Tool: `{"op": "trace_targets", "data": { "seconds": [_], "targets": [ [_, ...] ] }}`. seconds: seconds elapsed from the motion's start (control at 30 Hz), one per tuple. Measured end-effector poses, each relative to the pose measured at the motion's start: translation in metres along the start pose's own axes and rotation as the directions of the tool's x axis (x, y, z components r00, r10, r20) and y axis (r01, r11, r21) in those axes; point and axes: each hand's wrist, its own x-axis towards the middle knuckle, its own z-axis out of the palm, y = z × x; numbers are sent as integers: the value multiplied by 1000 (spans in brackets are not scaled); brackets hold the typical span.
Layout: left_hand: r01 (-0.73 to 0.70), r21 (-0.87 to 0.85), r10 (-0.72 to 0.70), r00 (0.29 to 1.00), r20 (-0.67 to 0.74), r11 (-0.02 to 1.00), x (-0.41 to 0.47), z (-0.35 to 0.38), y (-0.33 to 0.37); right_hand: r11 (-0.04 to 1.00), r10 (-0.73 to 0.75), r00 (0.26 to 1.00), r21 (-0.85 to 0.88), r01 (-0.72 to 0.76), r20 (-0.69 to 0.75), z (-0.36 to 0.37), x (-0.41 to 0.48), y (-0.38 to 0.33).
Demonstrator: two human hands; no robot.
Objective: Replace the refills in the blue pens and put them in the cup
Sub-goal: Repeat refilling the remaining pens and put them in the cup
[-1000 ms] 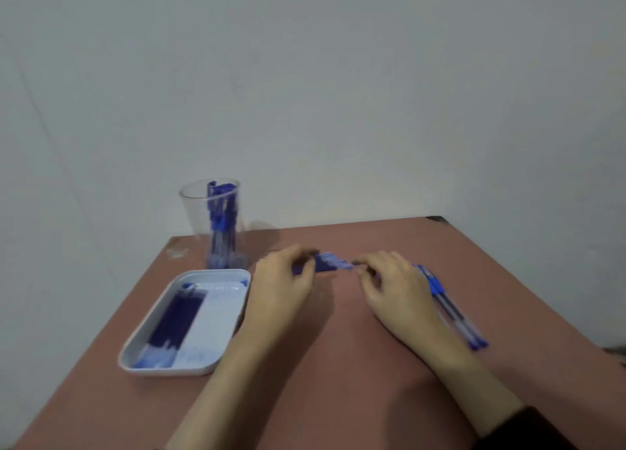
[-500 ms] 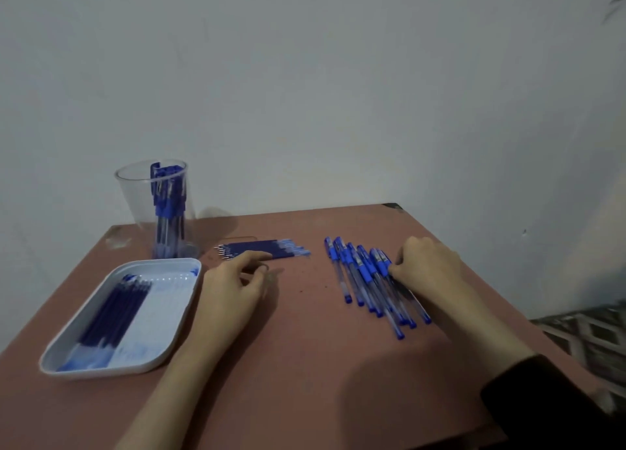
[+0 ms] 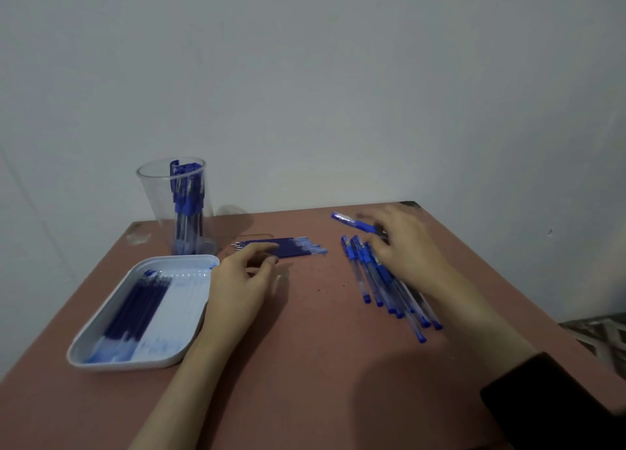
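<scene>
A reddish tabletop [image 3: 305, 365] is seen from above. One blue pen [image 3: 354, 222] is pinched at the fingertips of the right hand [image 3: 406, 246], just beyond a row of blue pens [image 3: 379, 280] laid side by side under that hand; the grip is blurred. The left hand [image 3: 240, 280] is rested on the tabletop, fingers loosely curled and nothing held, its fingertips at a bundle of loose refills [image 3: 291, 246]. A clear cup [image 3: 152, 195] holding several pens stands far left, just behind a white tray [image 3: 135, 365] where more refills are laid.

Likely risks:
- The row could be scattered by the right wrist lying across it.
- The round refills could be nudged and rolled.
- The two sets of refills could be confused.
- The tall cup could be tipped by a reaching arm.
</scene>
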Motion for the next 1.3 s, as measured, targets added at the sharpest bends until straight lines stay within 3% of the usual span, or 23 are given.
{"op": "trace_targets", "data": {
  "seconds": [0.17,0.47,0.77,0.9,0.97,1.17,1.3],
  "targets": [
    [31,-109,-32,999,-13,994,4,-2,-2,986,-164,983,-4,165,82,34,-7,-30],
    [55,-229,-34,995,97,972,1,-2,3,963,-268,963,-35,267,-6,55,-15,-36],
    [52,-261,-17,991,134,964,0,-3,6,968,-242,970,-74,238,-40,56,-16,-37],
    [36,-233,-1,989,150,972,0,-4,8,965,-238,962,-142,219,-132,53,-19,-40],
    [26,-222,10,987,162,975,0,-4,8,969,-208,975,-152,194,-82,50,-19,-40],
    [36,-194,-26,998,57,980,4,-6,4,992,-86,994,-102,79,-65,48,-16,-30],
    [70,-108,-40,964,261,992,0,-4,2,1000,-13,991,21,16,-135,46,-13,-27]
  ]
}}
